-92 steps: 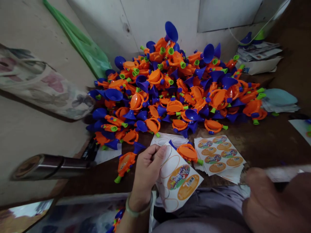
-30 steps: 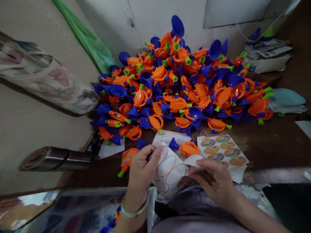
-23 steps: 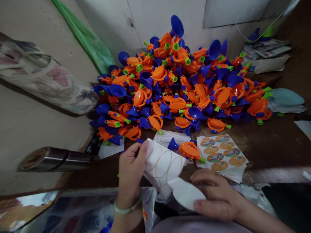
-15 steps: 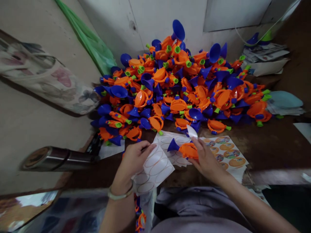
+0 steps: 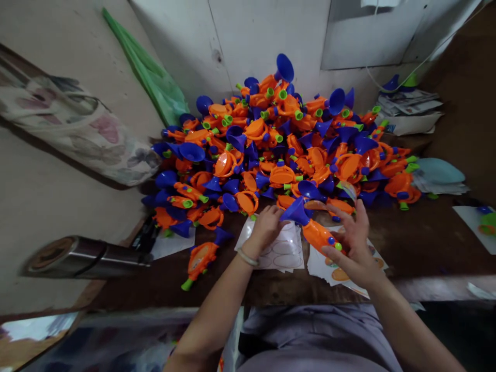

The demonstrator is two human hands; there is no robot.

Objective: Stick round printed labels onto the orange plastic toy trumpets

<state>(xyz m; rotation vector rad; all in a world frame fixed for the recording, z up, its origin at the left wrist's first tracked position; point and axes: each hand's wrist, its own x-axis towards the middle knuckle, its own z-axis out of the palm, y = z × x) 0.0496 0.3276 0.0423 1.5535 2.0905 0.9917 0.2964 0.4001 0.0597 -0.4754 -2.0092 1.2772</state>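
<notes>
My right hand (image 5: 354, 248) holds an orange toy horn (image 5: 318, 235) with a blue bell, tilted above the sheets. A curved, partly coloured sticker (image 5: 347, 190) stands at its fingertips. My left hand (image 5: 266, 227), fingers bent together, is over the stack of white sheets with oval outlines (image 5: 281, 253), near the blue bell; whatever its fingers grip, if anything, is hidden. Under my right hand lie sheets of printed oval stickers (image 5: 341, 274). Another orange horn (image 5: 202, 258) lies on the table to the left.
A large heap of orange and blue horns (image 5: 256, 129) covers the back of the table. A steel flask (image 5: 83, 257) lies at the left, below a floral cloth bag (image 5: 93, 124). Papers (image 5: 411, 113) and a light-blue stack (image 5: 442, 173) are at the right.
My left hand has moved right and no longer holds the oval-outlined sheet. My right hand has turned and raised the horn. The horn on the left of the table now shows.
</notes>
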